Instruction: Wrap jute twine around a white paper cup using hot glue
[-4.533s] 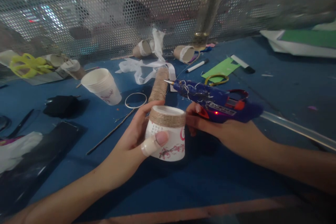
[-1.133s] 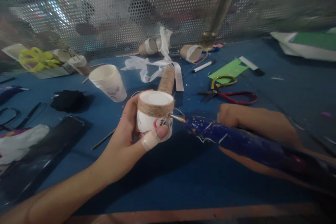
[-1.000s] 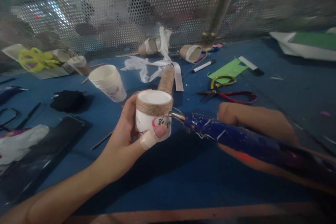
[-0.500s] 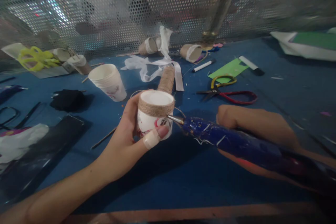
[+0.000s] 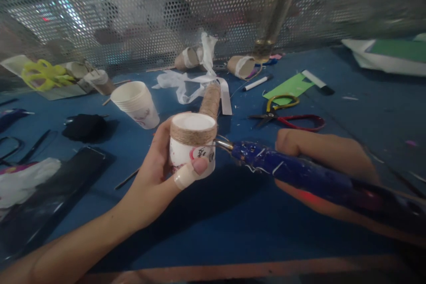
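My left hand [image 5: 159, 177], a bandage round its thumb, grips a white paper cup [image 5: 181, 157] from the side and below. Brown twine [image 5: 193, 135] is wound round the cup in a band just under its top. In my right hand [image 5: 326, 155] is a blue hot glue gun [image 5: 266, 159], held level. Its metal nozzle [image 5: 224, 144] points left at the lower edge of the twine, very close to the cup; whether they touch I cannot tell. Behind the cup lies a twine-wrapped roll [image 5: 211, 97].
Stacked paper cups [image 5: 136, 104] stand left of the held cup. Red-and-yellow-handled scissors [image 5: 286, 113], green paper [image 5: 288, 88] and a marker [image 5: 255, 83] lie to the right. White ribbon [image 5: 186, 86] is behind. A perforated metal panel [image 5: 140, 13] closes off the back.
My left hand has shifted the cup slightly left and turned it a little, showing more of its printing. A small gap shows between the twine's edge and the nozzle. The glue gun is nearly still.
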A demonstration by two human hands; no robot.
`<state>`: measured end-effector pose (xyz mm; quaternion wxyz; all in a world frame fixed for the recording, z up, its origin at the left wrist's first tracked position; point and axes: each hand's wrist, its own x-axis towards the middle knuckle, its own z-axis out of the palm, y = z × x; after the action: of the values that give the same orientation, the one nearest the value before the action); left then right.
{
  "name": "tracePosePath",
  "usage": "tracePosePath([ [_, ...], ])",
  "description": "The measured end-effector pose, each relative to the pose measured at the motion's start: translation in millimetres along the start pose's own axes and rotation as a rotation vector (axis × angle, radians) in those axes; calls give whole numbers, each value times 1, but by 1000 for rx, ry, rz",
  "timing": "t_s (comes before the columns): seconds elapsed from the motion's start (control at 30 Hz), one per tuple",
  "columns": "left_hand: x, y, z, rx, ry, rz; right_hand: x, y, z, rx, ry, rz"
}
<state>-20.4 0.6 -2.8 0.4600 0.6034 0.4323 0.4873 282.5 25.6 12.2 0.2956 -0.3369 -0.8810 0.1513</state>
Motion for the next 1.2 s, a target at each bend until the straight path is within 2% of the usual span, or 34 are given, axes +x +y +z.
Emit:
tracePosePath([
  [0.13,-1,-1,-3,-38,-28,21,2,-8,-1,-63,25,18],
  [0.37,1,0,-3,-87,-51,-10,2,-11,8,-18,104,82],
  [0.5,2,-3,-7,-68,-65,-22,3,-11,6,-22,99,47],
  [0.67,2,-6,-8,-168,-153,-89,4,-13,0,-38,38,21],
  [0.93,3,-6,-7,-159,-179,-122,-5,0,11,0,105,-67],
  [1.2,2,-10,-12,-195,-202,-131,-5,-8,10,-53,117,29],
])
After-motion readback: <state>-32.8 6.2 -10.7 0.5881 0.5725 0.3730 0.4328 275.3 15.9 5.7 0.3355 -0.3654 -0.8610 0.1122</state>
